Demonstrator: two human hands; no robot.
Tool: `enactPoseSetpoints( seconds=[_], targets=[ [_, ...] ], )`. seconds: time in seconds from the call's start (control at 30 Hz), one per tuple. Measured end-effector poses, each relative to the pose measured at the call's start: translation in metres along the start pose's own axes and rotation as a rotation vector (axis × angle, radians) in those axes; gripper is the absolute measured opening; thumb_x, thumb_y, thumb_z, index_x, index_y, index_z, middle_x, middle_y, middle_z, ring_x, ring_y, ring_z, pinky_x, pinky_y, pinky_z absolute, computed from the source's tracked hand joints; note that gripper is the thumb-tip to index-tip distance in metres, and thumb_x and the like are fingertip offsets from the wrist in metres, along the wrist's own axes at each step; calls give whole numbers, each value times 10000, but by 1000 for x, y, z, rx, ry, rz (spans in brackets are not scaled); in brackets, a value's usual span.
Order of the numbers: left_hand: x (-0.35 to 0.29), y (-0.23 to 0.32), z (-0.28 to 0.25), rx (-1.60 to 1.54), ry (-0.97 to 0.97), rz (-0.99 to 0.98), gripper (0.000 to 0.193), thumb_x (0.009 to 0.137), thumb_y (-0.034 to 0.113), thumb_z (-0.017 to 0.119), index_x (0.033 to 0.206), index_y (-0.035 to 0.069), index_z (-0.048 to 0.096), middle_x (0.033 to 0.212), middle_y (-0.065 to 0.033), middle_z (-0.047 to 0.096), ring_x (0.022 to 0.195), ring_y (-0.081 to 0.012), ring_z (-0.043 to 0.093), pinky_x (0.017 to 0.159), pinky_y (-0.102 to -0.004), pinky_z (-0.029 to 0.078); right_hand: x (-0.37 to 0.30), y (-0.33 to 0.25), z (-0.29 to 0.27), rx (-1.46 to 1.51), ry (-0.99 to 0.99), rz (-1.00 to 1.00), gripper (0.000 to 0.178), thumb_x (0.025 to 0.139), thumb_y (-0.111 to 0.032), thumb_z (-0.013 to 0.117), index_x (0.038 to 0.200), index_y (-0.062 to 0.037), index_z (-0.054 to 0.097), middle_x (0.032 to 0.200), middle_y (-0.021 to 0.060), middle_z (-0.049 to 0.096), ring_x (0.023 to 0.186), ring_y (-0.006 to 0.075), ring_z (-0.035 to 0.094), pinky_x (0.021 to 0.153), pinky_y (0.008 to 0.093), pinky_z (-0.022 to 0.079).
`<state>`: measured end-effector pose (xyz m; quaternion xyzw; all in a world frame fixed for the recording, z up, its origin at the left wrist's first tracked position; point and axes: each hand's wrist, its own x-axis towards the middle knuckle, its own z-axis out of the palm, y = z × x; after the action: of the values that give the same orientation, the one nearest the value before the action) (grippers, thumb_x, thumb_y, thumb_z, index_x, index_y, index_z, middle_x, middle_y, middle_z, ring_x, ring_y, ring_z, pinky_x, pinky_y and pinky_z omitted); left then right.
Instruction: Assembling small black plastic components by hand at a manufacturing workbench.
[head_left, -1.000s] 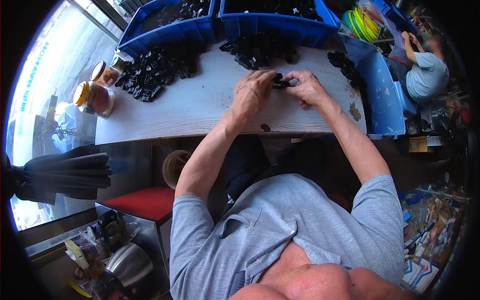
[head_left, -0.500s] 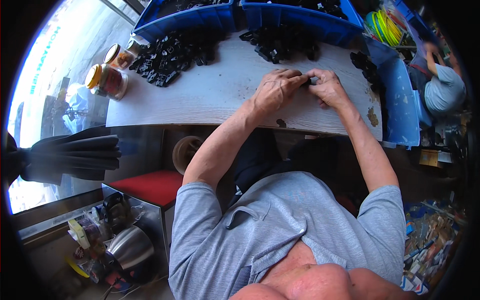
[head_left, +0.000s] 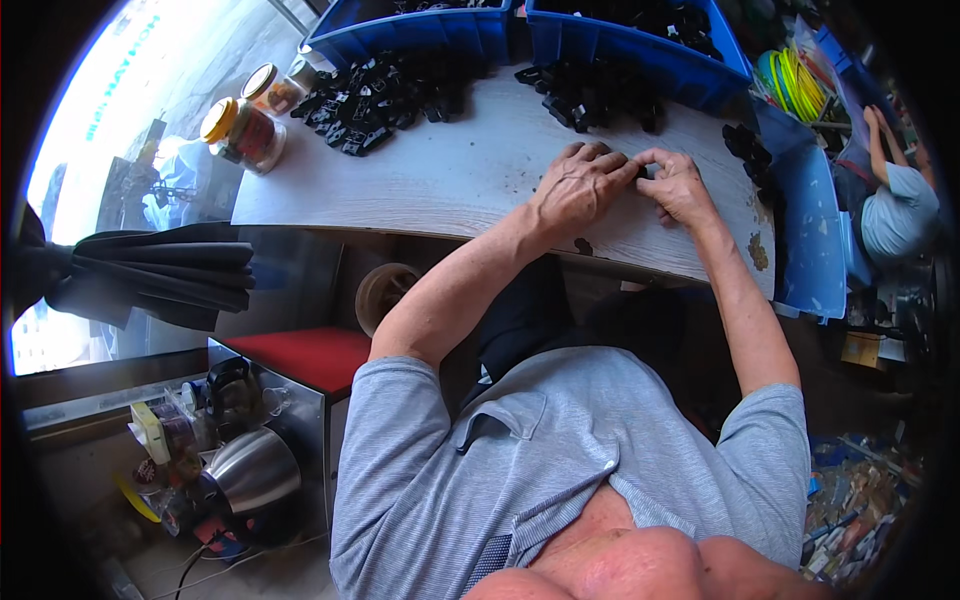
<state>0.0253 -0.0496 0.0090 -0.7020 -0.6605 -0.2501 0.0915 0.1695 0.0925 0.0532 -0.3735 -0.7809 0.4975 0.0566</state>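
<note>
My left hand (head_left: 584, 186) and my right hand (head_left: 680, 188) meet over the near right part of the white table (head_left: 420, 170). A small black plastic part (head_left: 644, 172) sits between their fingertips, mostly hidden. Both hands are closed, with thumbs and forefingers pinching at the part. Past my hands lies a heap of small black plastic parts (head_left: 595, 95). A larger heap of black parts with shiny bits (head_left: 375, 100) spreads to its left, and a smaller pile (head_left: 748, 155) lies by the right edge.
Two blue bins (head_left: 415, 38) (head_left: 640, 62) holding black parts stand along the far edge. Two lidded jars (head_left: 245, 135) (head_left: 270, 92) are at the left. A light blue bin (head_left: 812, 230) adjoins the right edge. A person (head_left: 895, 205) sits beyond it.
The view has shifted, so the table and bins appear farther right. My hands stay pinched together at the small part, with slight finger movement. The other person's arms have moved.
</note>
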Motion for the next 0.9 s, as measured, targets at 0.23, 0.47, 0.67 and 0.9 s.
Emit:
enactPoseSetpoints(
  seconds=[0.23,0.47,0.67,0.9],
  targets=[
    [-18,-64,-37,209,471,-109,363,821,-23,596,1130,108,732,1240,-76,677,1251,-335,560,1065,-479,441,1,14,-4,209,68,13,345,821,-195,819,1076,-25,663,550,-12,496,417,100,499,396,268,459],
    [-63,-143,-75,530,90,-276,441,795,34,654,1230,97,690,1285,-76,681,1278,-337,580,1107,-474,427,5,33,-59,478,390,122,395,840,-243,829,1145,-53,666,535,-2,493,445,143,584,452,309,567],
    [-57,-95,-66,223,-2,-315,389,844,35,646,1228,85,679,1254,-93,668,1172,-335,628,949,-436,536,19,52,-103,616,780,143,380,797,-244,869,1088,-74,694,630,34,515,563,207,622,525,366,591],
    [-53,-88,-58,178,92,-205,441,824,-16,666,1254,77,641,1250,-115,661,1115,-342,634,911,-434,548,39,20,-42,414,462,85,449,812,-292,859,1147,-64,666,718,24,564,524,121,589,479,305,573]
  ],
)
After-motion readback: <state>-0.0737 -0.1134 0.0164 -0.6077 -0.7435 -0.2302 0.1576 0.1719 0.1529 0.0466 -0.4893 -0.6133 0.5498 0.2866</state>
